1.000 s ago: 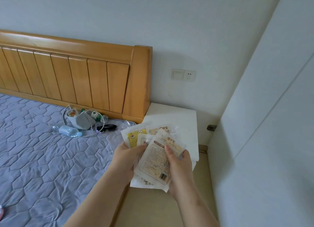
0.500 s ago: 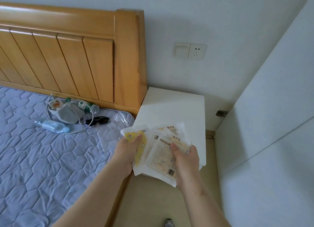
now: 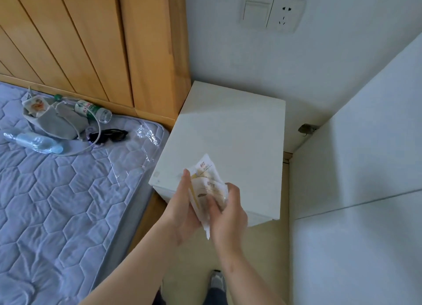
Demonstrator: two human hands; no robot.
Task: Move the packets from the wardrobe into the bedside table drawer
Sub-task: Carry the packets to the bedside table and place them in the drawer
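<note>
Lilac quilted mattress (image 3: 68, 202) fills the left; beside it the left hand (image 3: 182, 213) lays straight fingers (image 3: 186, 179) along the stack of packets (image 3: 205, 183), whose long axis tilts up and away, and the right hand (image 3: 230, 213) curls round its near side. Both hover over the front edge of the bedside table (image 3: 228, 126); its drawer front lies below them, hidden, so one hand probably must let go to open it.
</note>
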